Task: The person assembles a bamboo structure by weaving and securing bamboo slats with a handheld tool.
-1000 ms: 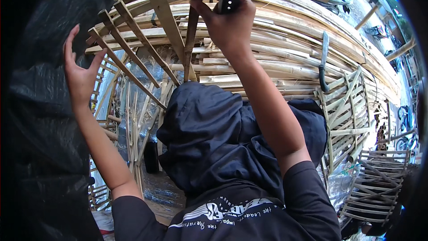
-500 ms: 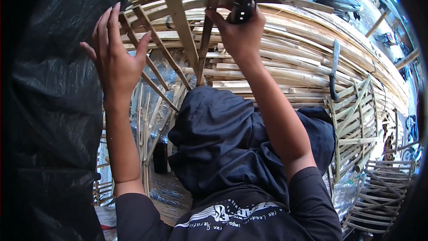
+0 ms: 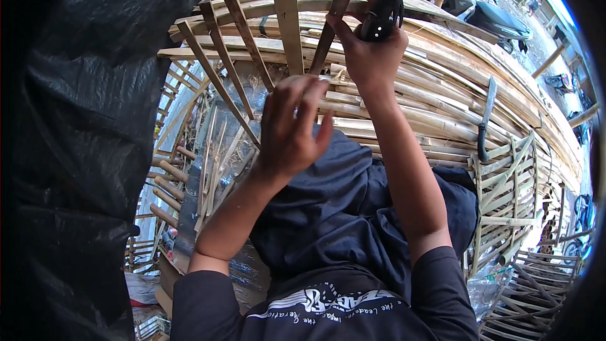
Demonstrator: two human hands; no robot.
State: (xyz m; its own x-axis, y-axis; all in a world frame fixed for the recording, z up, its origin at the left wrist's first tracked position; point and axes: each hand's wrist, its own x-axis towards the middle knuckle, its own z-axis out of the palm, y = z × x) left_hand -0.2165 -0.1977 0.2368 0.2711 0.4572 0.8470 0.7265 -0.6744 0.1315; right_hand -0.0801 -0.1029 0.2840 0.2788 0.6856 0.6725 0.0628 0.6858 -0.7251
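Far left: one black plastic sheet (image 3: 82,120), creased, dull-glossed, hanging in folds. Beside it, short round tan bamboo sticks (image 3: 167,194), blunt-ended. Next, three narrow brown flat bamboo slats (image 3: 218,53), spread like fan ribs over a curved bamboo strip, then one broad pale tapering slat (image 3: 288,25), smooth-faced.

My left grip (image 3: 291,127), somewhat blurred: fingers bent, thumb standing apart from them, above the dark blue creased cloth (image 3: 322,208) over my lap, in front of the slats' lower ends.

One dark brown flat slat (image 3: 329,31), leaning slightly right at its top, the thumb of my right grip (image 3: 375,60) against its edge. That grip is clamped on a glossy black claw-headed hammer (image 3: 383,12), head uppermost, beside the slat.

Behind and rightward: stacked split bamboo lengths (image 3: 423,98), straw-coloured, long-grained. Upon them, one grey-bladed machete (image 3: 488,110), black curved handle. Far right: one pale green-tan bamboo lattice panel (image 3: 505,183), openly crossed.
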